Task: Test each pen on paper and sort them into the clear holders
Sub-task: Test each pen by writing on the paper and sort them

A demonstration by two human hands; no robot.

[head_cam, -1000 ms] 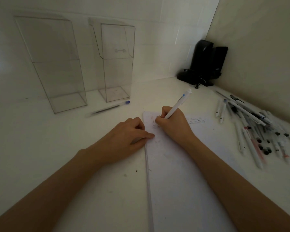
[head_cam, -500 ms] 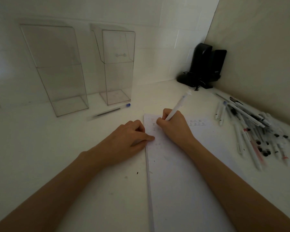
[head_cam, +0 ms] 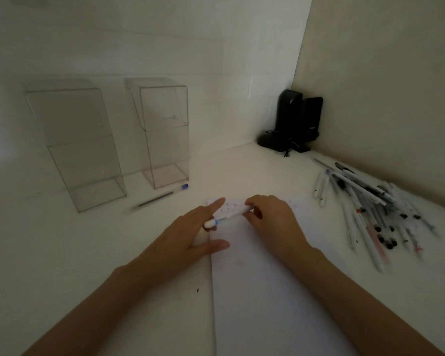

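Observation:
My right hand (head_cam: 272,224) pinches a white pen with a blue band (head_cam: 228,215), which lies nearly flat above the top of the white paper (head_cam: 267,291). The pen's blue-banded end reaches my left hand (head_cam: 190,235), whose fingers are spread, index finger stretched out and thumb resting on the paper's left edge. Two tall clear holders stand by the back wall, the left holder (head_cam: 80,150) and the right holder (head_cam: 162,134), both with nothing visible inside. Small ink marks show at the paper's top edge.
A blue-capped pen (head_cam: 159,197) lies on the white table in front of the holders. A pile of several pens (head_cam: 365,206) lies at the right near the side wall. Black devices with a cable (head_cam: 293,124) stand in the back corner.
My right hand lifted the pen from writing and laid it sideways toward my left hand. My left hand opened its fingers and moved up to the pen's end. The camera tilted up.

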